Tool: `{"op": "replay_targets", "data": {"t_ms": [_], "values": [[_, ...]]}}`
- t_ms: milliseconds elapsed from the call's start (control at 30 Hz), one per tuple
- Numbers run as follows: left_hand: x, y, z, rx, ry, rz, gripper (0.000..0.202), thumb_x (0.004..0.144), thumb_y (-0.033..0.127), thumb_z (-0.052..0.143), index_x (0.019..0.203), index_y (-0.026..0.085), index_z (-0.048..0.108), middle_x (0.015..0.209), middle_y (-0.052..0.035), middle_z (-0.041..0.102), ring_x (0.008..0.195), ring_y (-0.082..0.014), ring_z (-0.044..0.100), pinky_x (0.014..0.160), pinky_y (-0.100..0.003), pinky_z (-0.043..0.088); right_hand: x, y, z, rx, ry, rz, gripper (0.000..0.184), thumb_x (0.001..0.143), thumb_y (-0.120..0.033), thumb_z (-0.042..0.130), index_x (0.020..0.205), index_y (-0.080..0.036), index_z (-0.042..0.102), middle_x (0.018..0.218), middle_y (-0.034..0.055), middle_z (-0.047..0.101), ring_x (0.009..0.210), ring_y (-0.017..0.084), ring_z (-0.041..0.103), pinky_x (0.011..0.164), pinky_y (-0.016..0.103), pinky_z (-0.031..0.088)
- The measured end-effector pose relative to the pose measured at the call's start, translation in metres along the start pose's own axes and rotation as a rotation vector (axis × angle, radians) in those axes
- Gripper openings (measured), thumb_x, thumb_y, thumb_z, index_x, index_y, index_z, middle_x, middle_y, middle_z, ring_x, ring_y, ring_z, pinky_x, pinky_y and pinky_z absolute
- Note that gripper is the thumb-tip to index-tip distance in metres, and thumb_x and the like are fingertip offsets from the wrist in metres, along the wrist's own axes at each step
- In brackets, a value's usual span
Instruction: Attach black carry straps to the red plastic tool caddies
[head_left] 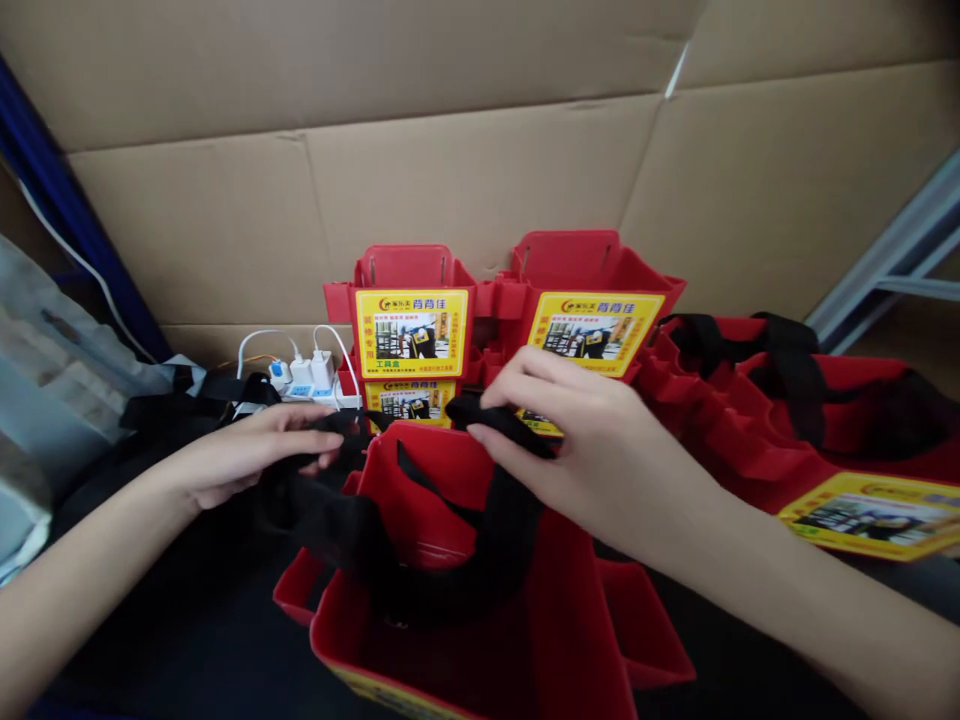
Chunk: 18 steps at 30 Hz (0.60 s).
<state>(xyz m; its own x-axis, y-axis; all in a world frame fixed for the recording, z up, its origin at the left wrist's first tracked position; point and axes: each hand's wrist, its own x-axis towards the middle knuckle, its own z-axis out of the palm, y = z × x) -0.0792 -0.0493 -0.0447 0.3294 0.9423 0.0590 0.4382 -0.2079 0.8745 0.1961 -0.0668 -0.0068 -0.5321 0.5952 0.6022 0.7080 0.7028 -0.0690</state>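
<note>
In front of me stands a red plastic tool box (570, 620), its open top facing up and small side pockets sticking out at both sides. A black strap (442, 590) droops into the box in a loop. My left hand (277, 445) closes on a part of that strap beyond the box's left rear corner. My right hand (562, 420) pinches the black webbing between thumb and fingers above the back wall's right side. A narrow end of strap passes through the back wall.
Two stacks of red tool boxes (411, 335) with yellow labels stand at the cardboard wall (465, 190). More red boxes (757, 400) with black straps lie at right. Chargers on a power strip (322, 372) sit at left. A metal frame (885, 250) stands far right.
</note>
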Motion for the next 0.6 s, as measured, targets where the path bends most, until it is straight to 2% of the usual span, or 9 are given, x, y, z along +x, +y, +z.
{"op": "replay_targets", "data": {"t_ms": [67,133,200,300,367,433,533,600], "values": [[0.0,0.015,0.003,-0.207,0.096,-0.033,0.029,0.081,0.031,0.056,0.109,0.023,0.053,0.073,0.0003,0.066,0.057,-0.0104,0.061,0.047,-0.016,0.048,-0.009,-0.005,-0.007,-0.03,0.075,0.022,0.012,0.08,-0.022,0.051,0.07,-0.017,0.053,0.074,0.0029,0.057,0.066,0.013,0.054,0.057,0.023,0.04],[-0.002,0.035,0.015,-0.239,0.205,0.058,0.028,0.082,0.032,0.054,0.109,0.024,0.052,0.079,-0.0005,0.066,0.061,-0.011,0.062,0.048,-0.017,0.05,-0.019,-0.014,-0.011,-0.022,0.083,-0.008,0.013,0.081,-0.022,0.05,0.069,-0.017,0.051,0.068,0.001,0.057,0.06,0.011,0.052,0.052,0.022,0.037],[-0.008,0.054,0.032,-0.085,0.175,0.193,0.031,0.082,0.035,0.054,0.11,0.024,0.051,0.089,-0.0022,0.065,0.071,-0.0137,0.064,0.056,-0.021,0.054,-0.03,-0.022,-0.008,-0.005,-0.02,-0.068,0.011,0.081,-0.019,0.049,0.071,-0.017,0.053,0.066,-0.0001,0.059,0.054,0.009,0.052,0.048,0.021,0.036],[-0.019,0.07,0.06,0.392,0.035,0.388,0.034,0.081,0.035,0.055,0.114,0.025,0.051,0.105,-0.0029,0.061,0.091,-0.0167,0.062,0.077,-0.026,0.054,-0.041,-0.027,0.006,0.022,-0.333,-0.172,0.006,0.078,-0.015,0.052,0.078,-0.017,0.058,0.067,0.0006,0.062,0.051,0.01,0.055,0.045,0.021,0.037],[-0.027,0.07,0.073,0.694,-0.052,0.44,0.031,0.086,0.031,0.048,0.116,0.026,0.051,0.11,-0.0036,0.059,0.095,-0.0173,0.06,0.082,-0.029,0.052,-0.044,-0.025,0.017,0.051,-0.509,-0.239,0.008,0.073,-0.016,0.056,0.079,-0.017,0.061,0.065,0.0014,0.064,0.05,0.012,0.057,0.043,0.022,0.038],[-0.034,0.064,0.078,0.902,-0.106,0.464,0.038,0.088,0.029,0.043,0.125,0.024,0.045,0.113,-0.0061,0.059,0.096,-0.0189,0.06,0.084,-0.032,0.051,-0.046,-0.025,0.023,0.074,-0.588,-0.273,0.008,0.07,-0.019,0.06,0.077,-0.016,0.063,0.063,0.0014,0.064,0.048,0.012,0.058,0.043,0.022,0.04],[-0.043,0.054,0.071,1.038,-0.175,0.556,0.057,0.086,0.032,0.047,0.139,0.022,0.027,0.118,-0.0077,0.058,0.1,-0.0206,0.059,0.086,-0.031,0.05,-0.046,-0.029,0.022,0.083,-0.602,-0.24,0.008,0.074,-0.022,0.06,0.08,-0.017,0.063,0.071,0.001,0.067,0.056,0.012,0.062,0.051,0.021,0.045],[-0.051,0.049,0.058,1.011,-0.113,0.631,0.056,0.085,0.028,0.049,0.138,0.028,0.029,0.122,-0.0034,0.057,0.103,-0.0179,0.059,0.087,-0.025,0.049,-0.047,-0.034,0.014,0.101,-0.595,-0.192,0.008,0.079,-0.021,0.056,0.082,-0.018,0.062,0.078,0.0001,0.067,0.065,0.011,0.063,0.059,0.021,0.047]]}}
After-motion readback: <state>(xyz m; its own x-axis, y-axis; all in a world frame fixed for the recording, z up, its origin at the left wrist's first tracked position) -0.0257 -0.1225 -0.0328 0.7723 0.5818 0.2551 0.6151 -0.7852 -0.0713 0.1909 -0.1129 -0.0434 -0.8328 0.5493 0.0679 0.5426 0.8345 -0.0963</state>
